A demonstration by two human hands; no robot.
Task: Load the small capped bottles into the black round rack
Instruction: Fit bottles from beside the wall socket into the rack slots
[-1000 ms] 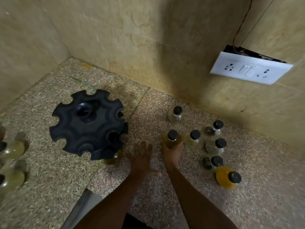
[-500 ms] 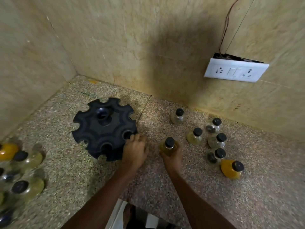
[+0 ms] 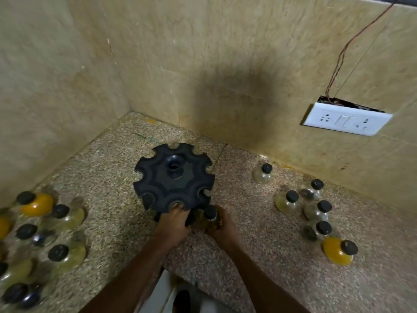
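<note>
Bottle [image 3: 211, 219] now sits in my right hand [image 3: 222, 229], fingers wrapped round its body, cap up, carried from the cluster on the right to just beside the rack's [image 3: 173, 177] near edge. My left hand [image 3: 174, 222] has moved onto that edge too, fingers curled over a notch, gripping the rack to steady it. That puts me at the loading step: I judge the bottle goes into a near slot next. Every slot I can see looks empty (the lower tier is hidden). Six bottles [image 3: 318, 208] wait right, more [image 3: 58, 224] left, on the speckled desk [image 3: 270, 279]. My left hand crowds the nearest notch.
</note>
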